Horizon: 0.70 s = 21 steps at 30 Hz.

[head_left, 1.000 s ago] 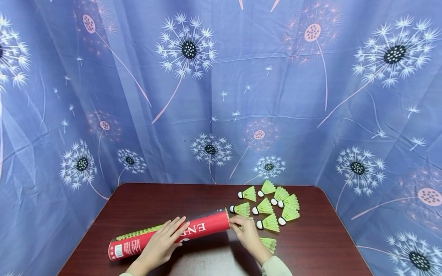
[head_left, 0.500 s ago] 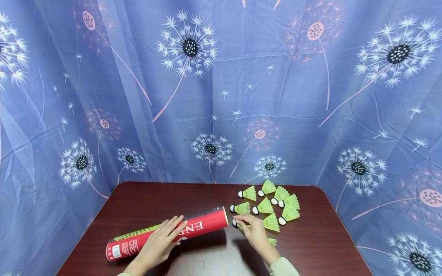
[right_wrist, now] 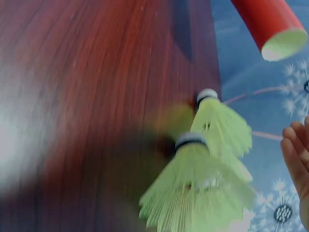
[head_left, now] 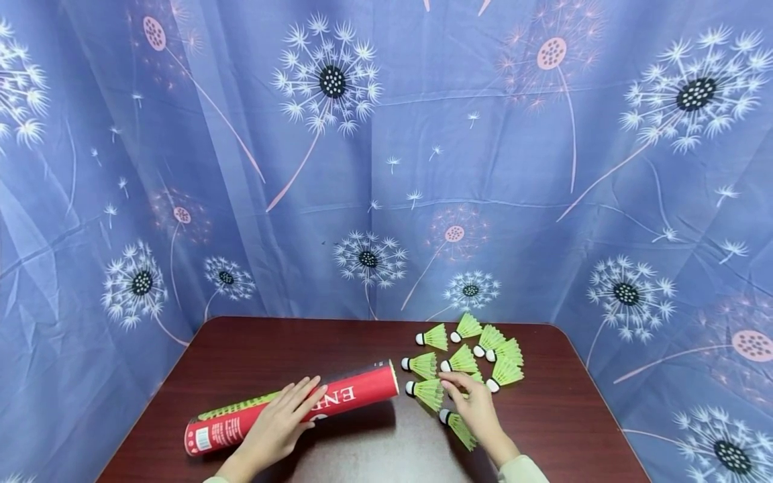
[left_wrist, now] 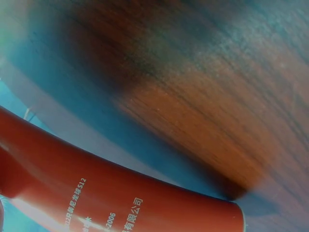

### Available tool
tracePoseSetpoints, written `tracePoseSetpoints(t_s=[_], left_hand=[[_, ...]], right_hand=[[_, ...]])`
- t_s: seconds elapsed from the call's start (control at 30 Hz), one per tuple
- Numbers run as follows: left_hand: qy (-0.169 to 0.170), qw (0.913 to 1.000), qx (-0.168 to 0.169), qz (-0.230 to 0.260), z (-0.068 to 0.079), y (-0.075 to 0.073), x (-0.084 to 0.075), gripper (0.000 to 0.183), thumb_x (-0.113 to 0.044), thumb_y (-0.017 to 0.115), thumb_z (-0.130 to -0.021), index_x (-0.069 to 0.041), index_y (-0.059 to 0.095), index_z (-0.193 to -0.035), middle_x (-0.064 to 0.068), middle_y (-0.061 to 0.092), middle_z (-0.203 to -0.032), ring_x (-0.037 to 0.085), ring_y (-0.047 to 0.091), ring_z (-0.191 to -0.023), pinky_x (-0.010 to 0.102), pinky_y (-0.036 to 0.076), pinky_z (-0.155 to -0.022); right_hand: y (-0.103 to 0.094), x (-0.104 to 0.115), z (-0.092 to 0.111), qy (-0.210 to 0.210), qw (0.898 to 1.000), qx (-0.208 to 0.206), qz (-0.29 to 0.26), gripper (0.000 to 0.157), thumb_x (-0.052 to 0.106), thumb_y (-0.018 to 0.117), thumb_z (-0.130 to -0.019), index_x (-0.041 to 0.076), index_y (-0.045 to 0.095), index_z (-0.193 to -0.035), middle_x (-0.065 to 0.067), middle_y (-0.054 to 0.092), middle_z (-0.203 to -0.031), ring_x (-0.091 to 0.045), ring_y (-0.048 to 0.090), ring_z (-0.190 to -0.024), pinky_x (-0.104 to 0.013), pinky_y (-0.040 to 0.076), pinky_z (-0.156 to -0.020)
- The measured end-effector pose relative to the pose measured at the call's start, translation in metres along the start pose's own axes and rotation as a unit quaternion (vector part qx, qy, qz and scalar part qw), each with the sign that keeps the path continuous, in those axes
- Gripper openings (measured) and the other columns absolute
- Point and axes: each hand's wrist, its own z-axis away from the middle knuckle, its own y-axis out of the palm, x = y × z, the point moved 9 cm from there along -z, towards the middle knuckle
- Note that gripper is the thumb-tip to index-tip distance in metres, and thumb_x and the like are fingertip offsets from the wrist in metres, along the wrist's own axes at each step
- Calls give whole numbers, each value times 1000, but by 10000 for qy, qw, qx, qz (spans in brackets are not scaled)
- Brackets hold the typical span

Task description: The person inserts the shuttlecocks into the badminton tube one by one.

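Observation:
A red shuttlecock tube (head_left: 362,392) slants across the table, its mouth facing right and raised above its shadow. My left hand (head_left: 280,426) holds the tube near its middle, fingers over the top and thumb at the near side. Red tube wall (left_wrist: 145,193) fills the lower left wrist view. My right hand (head_left: 477,406) is beside the feather end of a yellow-green shuttlecock (head_left: 425,392) with a white cork; nothing shows in its grasp. In the right wrist view, its fingers (right_wrist: 294,154) look fairly straight and apart from the nearest shuttlecock (right_wrist: 193,188).
Several more yellow-green shuttlecocks lie on the right of the dark brown table (head_left: 290,342), including one in front (head_left: 460,429) and a far one (head_left: 468,327). A blue dandelion-print curtain (head_left: 386,168) hangs behind the table and at both sides.
My right hand has moved right, away from the tube's mouth, uncovering the shuttlecock that was under its fingers. The tube's mouth has shifted slightly left; my left hand stays on the tube.

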Motion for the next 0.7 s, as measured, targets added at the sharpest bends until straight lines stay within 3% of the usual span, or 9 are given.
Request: tracePoseSetpoints(t_s=[0.13,0.37,0.6,0.7], left_hand=[[62,9999,-84,-43,-2,-2,-1,54,-41,29,-104,-5,52,-138,14,47,-143,39,55,-117,28,14,-117],[91,9996,-99,-234,-3,-4,0,54,-41,29,-104,-6,53,-137,13,48,-143,35,55,-120,34,27,-114],[91,9998,-62,-176,-3,-5,0,54,-40,29,-104,-5,53,-137,15,48,-143,37,55,-119,29,14,-117],[75,9998,-45,-191,-3,-4,0,54,-40,29,-104,-5,53,-138,15,48,-143,37,55,-120,29,15,-117]], right_hand=[[-14,-16,1,298,9994,-131,91,21,-6,75,-76,3,74,-95,-6,73,-89,-7,64,-71,-15,49,-59],[-33,-36,0,591,9978,-203,241,25,-9,74,-76,4,73,-98,-8,72,-83,-10,66,-69,-20,52,-57],[-48,-52,4,699,9965,-315,323,26,-9,74,-77,2,72,-101,-11,72,-83,-3,63,-68,-11,47,-57],[-51,-57,6,711,9961,-362,388,28,-9,75,-76,1,72,-101,-10,72,-82,-3,63,-68,-10,47,-57]])
